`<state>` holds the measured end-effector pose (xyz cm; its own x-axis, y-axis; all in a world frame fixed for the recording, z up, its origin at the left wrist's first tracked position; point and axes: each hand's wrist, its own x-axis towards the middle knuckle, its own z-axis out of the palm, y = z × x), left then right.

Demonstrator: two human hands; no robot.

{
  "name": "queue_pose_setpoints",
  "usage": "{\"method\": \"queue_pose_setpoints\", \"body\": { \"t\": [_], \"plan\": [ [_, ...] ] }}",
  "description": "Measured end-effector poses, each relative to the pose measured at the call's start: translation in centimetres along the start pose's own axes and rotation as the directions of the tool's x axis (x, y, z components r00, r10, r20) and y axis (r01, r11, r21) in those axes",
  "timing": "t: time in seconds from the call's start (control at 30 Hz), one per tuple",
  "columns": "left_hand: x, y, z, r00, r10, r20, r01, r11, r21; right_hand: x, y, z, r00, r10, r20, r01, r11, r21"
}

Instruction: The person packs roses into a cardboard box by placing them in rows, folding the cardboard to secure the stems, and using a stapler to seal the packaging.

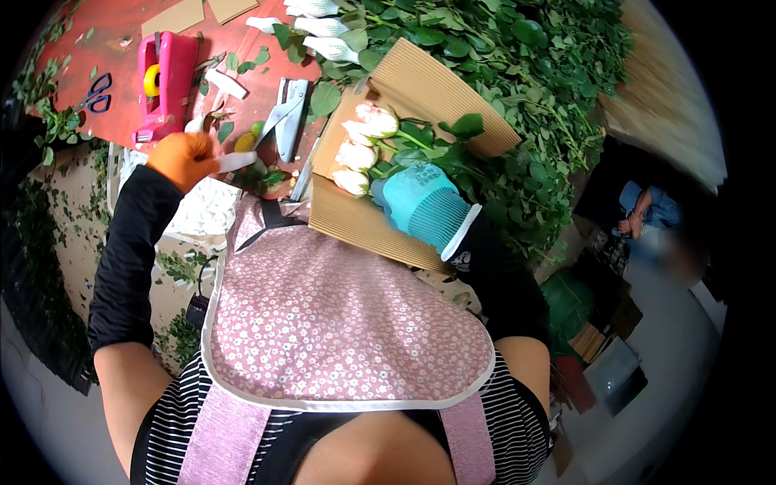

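Observation:
My left hand point(183, 161), in an orange glove, pinches a small white sleeve point(236, 161) above a container of similar white pieces point(203, 212). On the right, my right hand point(418, 203), in a teal glove, rests over the stems of several pale pink roses point(356, 156); its fingertips are hidden, so its grip cannot be told. The roses lie on a sheet of corrugated cardboard point(376, 227), whose far flap point(445, 97) stands raised. Left of the cardboard lies a metal stapler point(292, 121) on the red table point(242, 30).
A pink tape dispenser point(176, 79) and dark-handled scissors point(99, 97) are at the left. White-netted flower heads point(330, 48) and a large heap of leafy stems point(533, 73) cover the far right side. Another person point(648, 209) is at the right edge.

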<state>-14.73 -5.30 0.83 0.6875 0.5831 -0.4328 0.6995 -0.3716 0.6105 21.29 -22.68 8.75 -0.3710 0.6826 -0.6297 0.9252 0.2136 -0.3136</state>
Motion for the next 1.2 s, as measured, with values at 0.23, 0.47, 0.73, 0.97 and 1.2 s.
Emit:
{"method": "queue_pose_setpoints", "body": {
  "t": [0.23,0.47,0.73,0.97,1.2],
  "plan": [
    [-4.1,-0.2,0.1,0.940,-0.270,0.209,0.118,0.832,0.542,0.3,-0.3,-0.4,1.000,-0.016,-0.016,0.016,0.999,-0.034],
    [7.4,13.0,3.8,0.525,0.824,0.215,-0.766,0.567,-0.303,0.3,0.9,-0.3,0.999,0.038,0.016,-0.040,0.991,0.130],
    [8.3,13.4,5.2,0.502,0.758,0.417,-0.725,0.631,-0.275,-1.2,1.3,-0.5,0.921,0.184,-0.342,-0.098,0.962,0.255],
    [8.1,14.5,4.4,0.582,0.629,0.515,-0.505,0.776,-0.377,0.1,1.6,2.8,0.949,0.126,-0.290,-0.076,0.981,0.177],
    [7.8,15.0,4.2,0.601,0.621,0.504,-0.474,0.784,-0.401,0.3,1.0,3.6,0.855,0.197,-0.480,-0.086,0.966,0.243]
  ]
}}
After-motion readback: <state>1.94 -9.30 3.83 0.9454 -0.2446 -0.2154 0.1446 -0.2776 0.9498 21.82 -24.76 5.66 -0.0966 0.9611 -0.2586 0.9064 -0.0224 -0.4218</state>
